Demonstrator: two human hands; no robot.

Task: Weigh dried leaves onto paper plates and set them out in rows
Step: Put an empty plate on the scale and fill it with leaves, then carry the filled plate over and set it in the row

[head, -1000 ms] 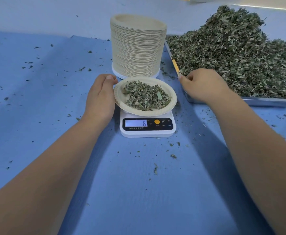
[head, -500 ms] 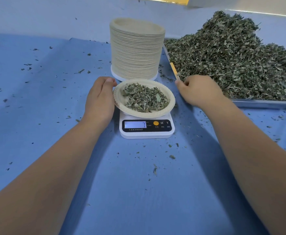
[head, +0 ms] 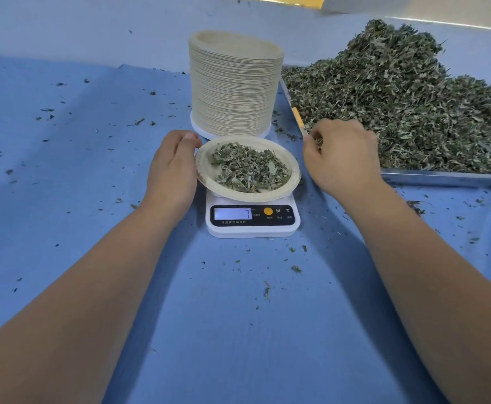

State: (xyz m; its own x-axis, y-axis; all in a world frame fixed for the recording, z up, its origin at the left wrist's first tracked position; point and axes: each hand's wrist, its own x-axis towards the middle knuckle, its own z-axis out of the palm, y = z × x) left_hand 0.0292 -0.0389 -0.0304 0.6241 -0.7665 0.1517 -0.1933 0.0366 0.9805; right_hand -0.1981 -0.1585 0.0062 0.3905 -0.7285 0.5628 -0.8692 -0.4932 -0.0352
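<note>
A paper plate (head: pixel 206 177) with a small heap of dried leaves (head: pixel 248 167) sits on a white digital scale (head: pixel 253 220); the display reads 7. My left hand (head: pixel 173 170) lies against the plate's left rim, thumb at the edge. My right hand (head: pixel 343 158) hovers just right of the plate with fingers curled, pinching a few dried leaves. A large pile of dried leaves (head: pixel 398 106) fills a metal tray (head: pixel 442 177) at the right. A tall stack of paper plates (head: pixel 234 86) stands behind the scale.
The blue cloth (head: pixel 92 170) covering the table is strewn with leaf crumbs. A pale wall runs along the back. The tray's near rim lies close behind my right wrist.
My right hand lifted from the tray's edge toward the plate, now with a pinch of leaves. The scale reading went from 6 to 7. My left hand stayed at the rim.
</note>
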